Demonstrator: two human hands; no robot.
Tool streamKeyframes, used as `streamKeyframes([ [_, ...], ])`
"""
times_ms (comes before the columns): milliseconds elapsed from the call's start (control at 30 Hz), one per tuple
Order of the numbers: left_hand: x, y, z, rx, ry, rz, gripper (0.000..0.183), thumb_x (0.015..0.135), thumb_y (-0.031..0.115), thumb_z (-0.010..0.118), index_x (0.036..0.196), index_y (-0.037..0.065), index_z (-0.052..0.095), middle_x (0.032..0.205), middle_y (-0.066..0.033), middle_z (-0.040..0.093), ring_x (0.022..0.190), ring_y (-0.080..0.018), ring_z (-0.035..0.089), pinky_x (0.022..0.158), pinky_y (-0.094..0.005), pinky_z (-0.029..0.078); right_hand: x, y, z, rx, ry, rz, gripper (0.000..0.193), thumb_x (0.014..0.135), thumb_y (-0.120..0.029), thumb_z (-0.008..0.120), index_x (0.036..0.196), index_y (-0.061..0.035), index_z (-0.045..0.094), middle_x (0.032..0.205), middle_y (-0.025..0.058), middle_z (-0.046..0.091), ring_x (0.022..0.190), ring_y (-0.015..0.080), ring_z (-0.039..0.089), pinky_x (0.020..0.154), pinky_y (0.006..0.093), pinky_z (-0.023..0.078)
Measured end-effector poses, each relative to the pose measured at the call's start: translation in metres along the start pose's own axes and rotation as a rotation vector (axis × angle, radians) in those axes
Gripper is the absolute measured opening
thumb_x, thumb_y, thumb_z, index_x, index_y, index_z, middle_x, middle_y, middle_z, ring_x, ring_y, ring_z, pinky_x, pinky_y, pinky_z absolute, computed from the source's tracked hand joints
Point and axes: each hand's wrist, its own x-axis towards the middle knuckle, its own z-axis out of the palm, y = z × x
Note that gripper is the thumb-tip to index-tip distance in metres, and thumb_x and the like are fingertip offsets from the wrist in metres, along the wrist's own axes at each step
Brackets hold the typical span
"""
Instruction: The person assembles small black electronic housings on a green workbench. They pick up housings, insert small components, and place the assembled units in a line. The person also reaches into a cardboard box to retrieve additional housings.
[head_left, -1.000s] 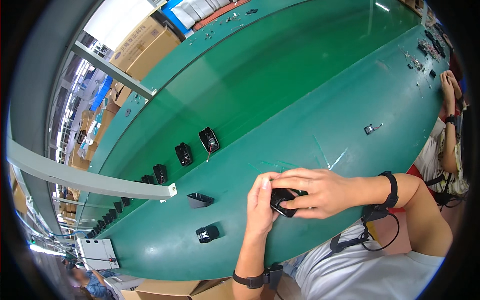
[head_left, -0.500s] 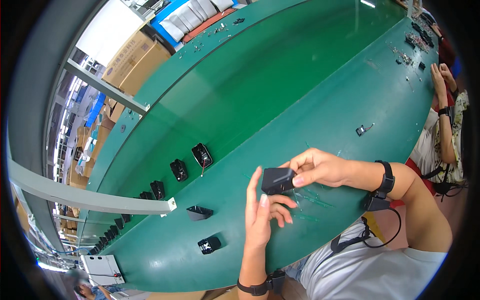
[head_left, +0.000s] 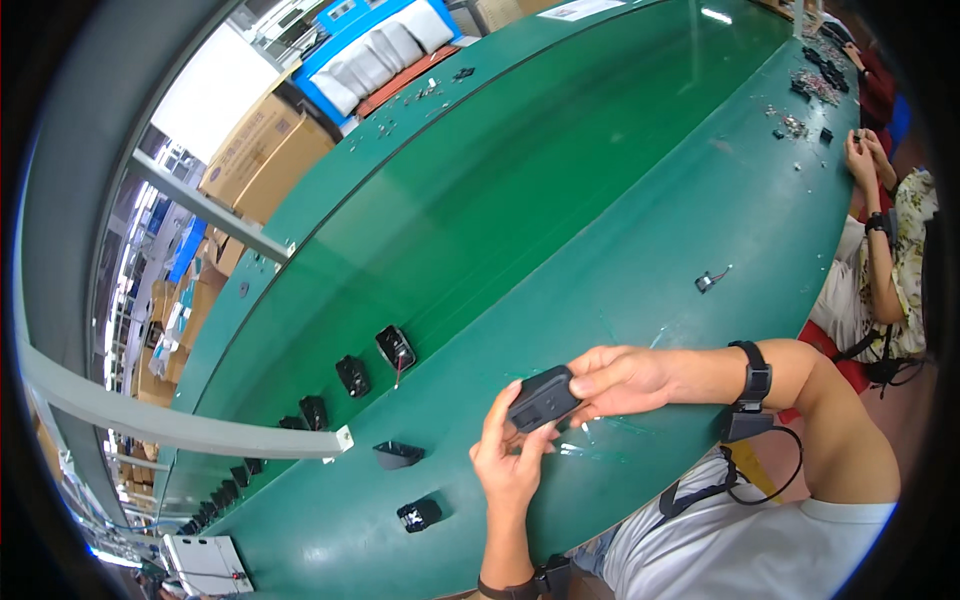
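Observation:
A black rectangular plastic casing [head_left: 543,398] is held above the green table between my two hands. My left hand [head_left: 508,458] grips its left end, with the fingers above and the thumb along the lower edge. The opposite end is pinched by my right hand [head_left: 622,381]. Beneath them, clear plastic strips [head_left: 592,453] lie on the table. Left of my hands are a black wedge-shaped part [head_left: 398,455] and a black casing with whitish insides [head_left: 419,515]. Farther off to the right lies a small wired component [head_left: 711,280].
On the green belt [head_left: 480,250] stands a row of black casings [head_left: 352,376], one open with a wire trailing out [head_left: 396,347]. A grey metal frame arm [head_left: 200,410] reaches in from the left. At far right, a co-worker's hands [head_left: 868,160] are near scattered small parts [head_left: 792,126].
My left hand has closed onto the casing, which only my right hand gripped before. The casing has turned, showing a broad face, and sits slightly lower. The view has shifted a little.

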Motion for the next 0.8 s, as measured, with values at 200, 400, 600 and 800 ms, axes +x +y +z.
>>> streamKeyframes([
  [200,-0.006,-0.002,-0.013,-0.107,0.084,-0.211,0.040,0.081,0.003,0.070,0.120,-0.001,0.062,0.107,-0.0191,0.067,0.077,-0.0212,0.067,0.066,-0.0307,0.056,0.018,0.010,0.002,0.044,-0.113,-0.031,0.035,0.098,-0.026,0.062,0.119,0.0013,0.060,0.112,0.0107,0.068,0.102,0.0247,0.065,0.093,0.0349,0.050],
  [400,-0.008,0.007,-0.004,0.000,0.051,-0.101,0.056,0.091,0.001,0.061,0.145,0.001,0.043,0.095,-0.0115,0.065,0.067,-0.0159,0.059,0.058,-0.0259,0.049,0.018,0.015,0.007,0.037,-0.055,-0.070,0.017,0.093,-0.015,0.064,0.101,0.0003,0.067,0.096,0.0095,0.071,0.090,0.0210,0.068,0.079,0.0318,0.053],
  [600,-0.004,0.015,-0.009,0.153,0.023,-0.083,0.052,0.090,0.000,0.064,0.140,-0.002,0.049,0.105,-0.0138,0.067,0.079,-0.0190,0.063,0.069,-0.0284,0.053,0.017,0.014,-0.001,-0.116,0.041,-0.107,0.020,0.093,-0.017,0.067,0.101,0.0014,0.067,0.100,0.0097,0.070,0.092,0.0192,0.067,0.079,0.0307,0.052],
  [800,0.007,0.032,-0.031,0.902,0.046,0.326,0.043,0.088,0.012,0.072,0.127,-0.003,0.060,0.111,-0.0201,0.066,0.093,-0.0317,0.065,0.086,-0.0389,0.052,0.030,-0.017,-0.006,-1.199,0.089,-0.634,0.023,0.080,-0.024,0.075,0.094,-0.0065,0.072,0.121,0.0177,0.060,0.105,0.0287,0.061,0.086,0.0389,0.050],
])
